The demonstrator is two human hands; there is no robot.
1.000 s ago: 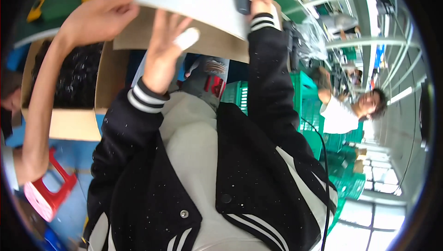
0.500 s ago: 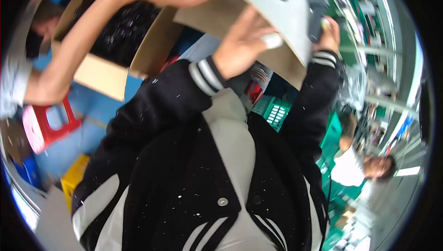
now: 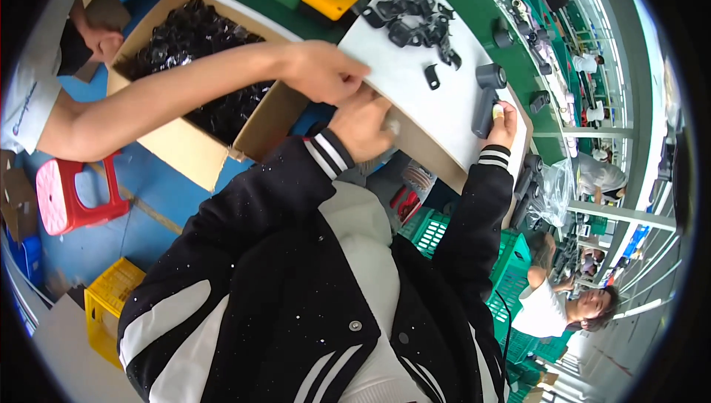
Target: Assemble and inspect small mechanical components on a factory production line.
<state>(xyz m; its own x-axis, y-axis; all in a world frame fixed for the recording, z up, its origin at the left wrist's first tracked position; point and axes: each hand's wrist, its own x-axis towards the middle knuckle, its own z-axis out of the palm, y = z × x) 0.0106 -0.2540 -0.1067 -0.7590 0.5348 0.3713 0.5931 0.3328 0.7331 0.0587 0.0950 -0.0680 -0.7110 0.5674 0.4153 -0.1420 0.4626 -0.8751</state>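
Head view, read as a clock face: the left hand (image 3: 359, 133) is near 12, at the board (image 3: 444, 118)'s near edge; its thumb is blurred, and I cannot tell whether it grips. The right hand (image 3: 503, 129), at 2, has its thumb against the device (image 3: 483, 114), on the board's right part; whether the fingers grasp it cannot be told.

The co-worker's hand (image 3: 318, 70), towards 11, crowds the left hand at the board's corner, so either could knock the other. Were that edge jolted or tilted, the heap (image 3: 409, 31) at 1 might slide, taking the loose part (image 3: 430, 75) with it. The device, partly round, could roll off towards the crate (image 3: 432, 234) at 4.

The broadest bare stretch of board runs from the loose part to the near edge. Room is tight at 10, where the co-worker's forearm (image 3: 222, 81) crosses the carton (image 3: 178, 153), and at 2, where the right edge lies just beside the right hand.
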